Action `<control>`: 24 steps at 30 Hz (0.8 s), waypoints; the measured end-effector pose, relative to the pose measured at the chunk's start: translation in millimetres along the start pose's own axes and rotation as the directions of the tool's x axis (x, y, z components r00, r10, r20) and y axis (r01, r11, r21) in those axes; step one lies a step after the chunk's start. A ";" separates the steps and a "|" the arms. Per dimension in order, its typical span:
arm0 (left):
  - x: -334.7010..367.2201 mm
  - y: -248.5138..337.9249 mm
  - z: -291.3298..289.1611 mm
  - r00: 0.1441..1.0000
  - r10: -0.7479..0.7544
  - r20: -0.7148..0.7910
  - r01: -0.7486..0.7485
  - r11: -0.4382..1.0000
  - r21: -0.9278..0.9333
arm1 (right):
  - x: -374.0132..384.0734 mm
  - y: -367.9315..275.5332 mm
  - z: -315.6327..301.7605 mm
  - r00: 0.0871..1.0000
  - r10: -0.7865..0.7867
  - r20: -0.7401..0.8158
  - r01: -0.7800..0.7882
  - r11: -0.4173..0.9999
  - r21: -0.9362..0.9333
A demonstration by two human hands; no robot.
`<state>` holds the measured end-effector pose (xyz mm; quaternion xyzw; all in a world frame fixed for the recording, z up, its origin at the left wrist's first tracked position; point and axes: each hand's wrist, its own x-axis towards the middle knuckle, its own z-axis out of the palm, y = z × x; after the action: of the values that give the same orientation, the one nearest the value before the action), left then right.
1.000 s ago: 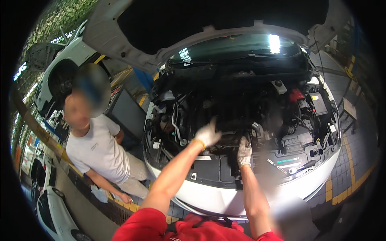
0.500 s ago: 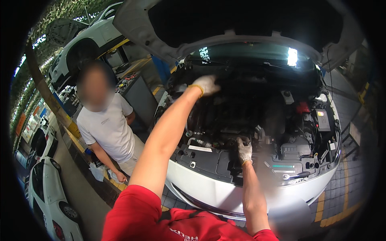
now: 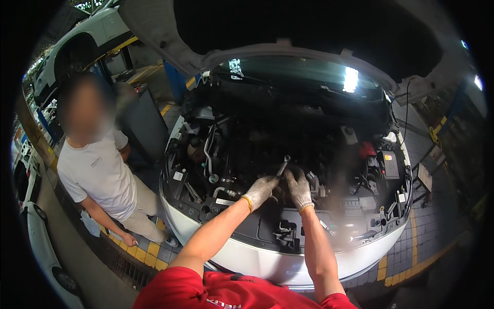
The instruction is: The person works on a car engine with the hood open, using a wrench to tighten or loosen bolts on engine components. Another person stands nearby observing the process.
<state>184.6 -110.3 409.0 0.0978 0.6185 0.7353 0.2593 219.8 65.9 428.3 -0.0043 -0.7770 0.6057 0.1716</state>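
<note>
Both my hands wear pale work gloves, smudged dark, and meet over the front middle of the open engine bay (image 3: 247, 149). My left hand (image 3: 261, 190) is closed around the near end of a shiny metal wrench (image 3: 283, 164), its rounded head pointing away from me. Close beside it on the right, my right hand (image 3: 299, 189) has its fingers bent down beside the wrench. Whatever those fingertips grip is hidden among dark engine parts. Just below the hands lies the black front cover panel (image 3: 252, 226) of the white car.
A raised hood (image 3: 303, 31) hangs over the bay. Another hand tool with a dark handle (image 3: 364, 236) lies on the front right edge. A person in a white T-shirt (image 3: 98, 170) stands at left, near a grey cabinet (image 3: 146, 121). Another car (image 3: 103, 28) is raised behind.
My left hand has come back from the far left of the bay to beside my right hand, now with a wrench. The view has shifted, moving the car leftward in the picture.
</note>
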 end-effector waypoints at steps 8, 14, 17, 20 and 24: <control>20.8 -32.3 -15.4 0.973 -0.217 0.074 0.207 0.694 -0.689 | -36.3 -21.7 19.2 0.975 0.033 0.222 -0.010 0.995 -0.102; 31.2 -63.9 -32.4 0.924 0.304 0.233 -0.367 0.527 0.767 | 2.5 5.0 33.7 1.000 -0.027 0.000 0.026 0.974 -0.227; 67.0 -54.3 -65.7 0.980 -0.201 -0.002 0.200 0.974 -0.107 | 41.4 16.2 32.8 0.998 -0.055 -0.029 0.036 0.896 -0.442; 69.8 -23.0 -73.5 0.950 -0.192 -0.248 0.243 0.951 0.193 | 73.8 49.1 31.1 1.000 -0.023 0.017 0.029 0.742 -0.670; 123.5 -87.3 -89.7 0.998 0.025 -0.049 0.026 0.580 0.814 | 98.1 83.0 48.3 0.978 0.145 0.149 0.052 0.522 -0.851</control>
<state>61.0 -116.5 283.9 0.1854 0.8936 0.3724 0.1687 97.7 63.6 365.7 -0.0473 -0.9861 0.1507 0.0518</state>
